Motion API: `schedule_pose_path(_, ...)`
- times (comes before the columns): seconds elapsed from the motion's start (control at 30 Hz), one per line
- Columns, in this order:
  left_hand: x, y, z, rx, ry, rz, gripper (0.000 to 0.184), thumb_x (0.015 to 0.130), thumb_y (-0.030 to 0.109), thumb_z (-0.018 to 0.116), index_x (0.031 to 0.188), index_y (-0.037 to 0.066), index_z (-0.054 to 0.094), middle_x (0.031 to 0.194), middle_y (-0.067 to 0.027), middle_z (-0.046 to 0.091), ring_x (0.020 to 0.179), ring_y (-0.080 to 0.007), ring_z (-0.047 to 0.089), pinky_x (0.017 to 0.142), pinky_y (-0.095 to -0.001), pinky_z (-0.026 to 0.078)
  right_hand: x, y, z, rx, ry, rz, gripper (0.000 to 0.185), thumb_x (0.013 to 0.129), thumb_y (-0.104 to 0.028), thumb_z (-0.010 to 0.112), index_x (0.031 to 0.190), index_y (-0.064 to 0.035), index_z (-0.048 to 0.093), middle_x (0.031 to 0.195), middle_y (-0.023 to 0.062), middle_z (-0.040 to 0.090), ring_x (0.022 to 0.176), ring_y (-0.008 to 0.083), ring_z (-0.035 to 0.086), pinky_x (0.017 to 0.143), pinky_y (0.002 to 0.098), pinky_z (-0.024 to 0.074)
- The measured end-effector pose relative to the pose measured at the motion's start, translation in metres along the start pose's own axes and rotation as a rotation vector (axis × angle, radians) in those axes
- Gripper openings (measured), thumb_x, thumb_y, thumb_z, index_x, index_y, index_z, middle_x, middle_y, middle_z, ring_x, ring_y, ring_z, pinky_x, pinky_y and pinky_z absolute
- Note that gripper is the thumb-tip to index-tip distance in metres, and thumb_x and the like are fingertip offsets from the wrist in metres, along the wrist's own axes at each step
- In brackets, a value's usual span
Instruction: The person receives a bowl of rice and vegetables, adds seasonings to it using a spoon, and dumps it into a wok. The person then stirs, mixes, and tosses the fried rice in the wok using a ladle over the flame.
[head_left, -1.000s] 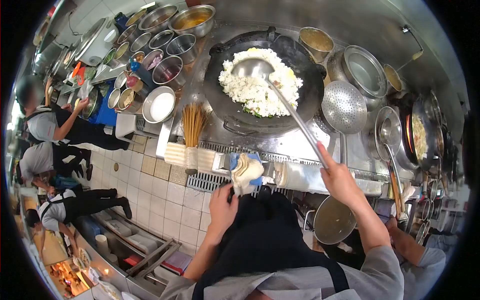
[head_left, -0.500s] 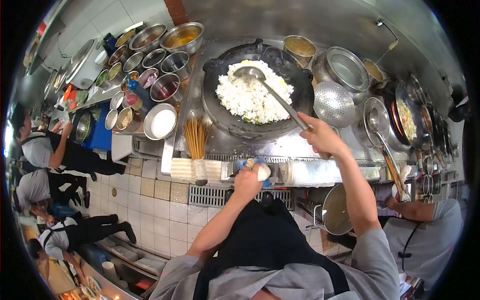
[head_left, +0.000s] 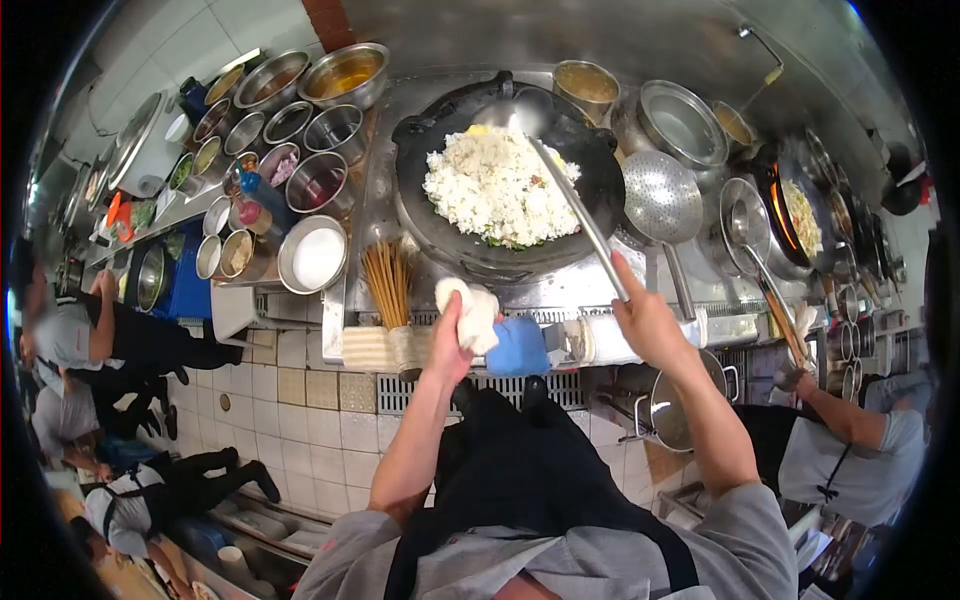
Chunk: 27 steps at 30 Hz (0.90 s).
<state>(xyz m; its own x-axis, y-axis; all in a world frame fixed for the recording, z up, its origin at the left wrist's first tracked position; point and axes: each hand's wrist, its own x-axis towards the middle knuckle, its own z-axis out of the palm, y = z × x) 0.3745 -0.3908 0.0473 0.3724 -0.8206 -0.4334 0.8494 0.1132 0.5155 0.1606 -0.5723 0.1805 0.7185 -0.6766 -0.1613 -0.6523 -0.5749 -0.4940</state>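
Observation:
My right hand [head_left: 645,318] is wrapped round the handle of a long metal ladle [head_left: 580,208], whose blurred bowl is over the far part of the wok. Inside the black wok [head_left: 418,200], a heap of white rice [head_left: 500,190] has yellow bits and some green at its near edge. A folded cream cloth [head_left: 470,315] is gripped in my left hand [head_left: 449,340], in front of the wok. Just right of that hand, a blue cloth [head_left: 520,345] lies on the stove's front edge. A bamboo brush [head_left: 387,285] stands to its left.
Metal bowls of ingredients, one with white powder [head_left: 316,253], are at the left. A perforated skimmer [head_left: 662,197] and a pot [head_left: 683,124] sit right of the wok. Flames show beside another wok [head_left: 800,220]. Several people are at left; a person [head_left: 850,450] stands at right.
My left hand has reached the stove edge and lifted the cream cloth off the blue one. The ladle's bowl has moved from over the rice to the wok's far side.

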Motion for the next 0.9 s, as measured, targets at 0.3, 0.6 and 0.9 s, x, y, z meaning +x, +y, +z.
schedule_pose_path(0.3,0.046,0.028,0.023,0.09,0.107,-0.161,0.054,0.092,0.061,0.044,0.11,0.011,0.053,0.09,-0.0097,0.063,0.081,-0.0258,0.065,0.059,-0.04,0.053,-0.058,-0.042,-0.062,0.5,-0.098,0.25,0.06,0.093,-0.008,0.051,0.148,-0.012,0.029,0.056,0.0003,0.047,0.04,0.0079,0.041,0.039,0.0251,0.0366)
schedule_pose_path(0.6,0.063,0.006,0.02,-0.089,0.239,-0.201,0.01,0.085,0.014,0.056,0.093,0.01,0.052,0.082,-0.0084,0.06,0.077,-0.026,0.063,0.061,-0.0437,0.053,-0.108,-0.038,-0.073,0.625,-0.317,0.374,0.064,0.089,-0.004,0.055,0.148,-0.0077,0.028,0.061,-0.0016,0.048,0.043,0.0068,0.045,0.041,0.0244,0.0403)
schedule_pose_path(0.9,0.034,-0.026,0.037,-0.06,0.194,-0.12,0.01,0.086,0.012,0.053,0.089,0.003,0.054,0.08,-0.0148,0.063,0.073,-0.0267,0.066,0.06,-0.0434,0.056,-0.081,-0.016,-0.069,0.419,-0.426,0.299,0.06,0.091,-0.01,0.055,0.147,-0.0102,0.032,0.063,0.0029,0.053,0.043,0.0085,0.047,0.043,0.0265,0.0425)
